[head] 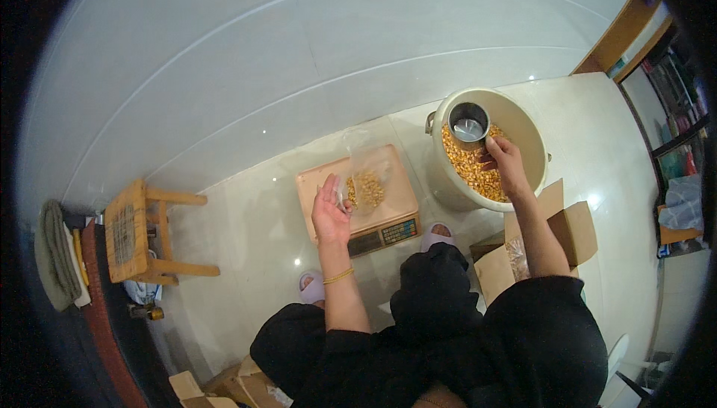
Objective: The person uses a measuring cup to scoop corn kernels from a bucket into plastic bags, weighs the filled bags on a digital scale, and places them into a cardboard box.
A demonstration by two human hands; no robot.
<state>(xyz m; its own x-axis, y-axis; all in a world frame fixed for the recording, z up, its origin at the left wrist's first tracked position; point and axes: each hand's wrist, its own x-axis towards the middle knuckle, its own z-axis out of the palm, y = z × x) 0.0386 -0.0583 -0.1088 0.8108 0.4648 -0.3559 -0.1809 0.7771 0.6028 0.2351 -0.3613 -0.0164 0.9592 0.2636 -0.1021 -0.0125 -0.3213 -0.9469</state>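
Note:
My left hand grips the edge of a clear plastic bag holding some yellow corn kernels. The bag is over the pink platform of a digital scale, whose keypad faces me. My right hand holds a metal cup by its near side, inside the mouth of a large cream plastic bucket. The cup looks empty, its shiny bottom showing. More corn kernels lie in the bucket below it.
An open cardboard box with plastic-wrapped contents stands beside my right forearm. At the left is a wooden stool; another cardboard box sits at the lower left. A tiled wall rises behind the scale. Shelves stand at the right.

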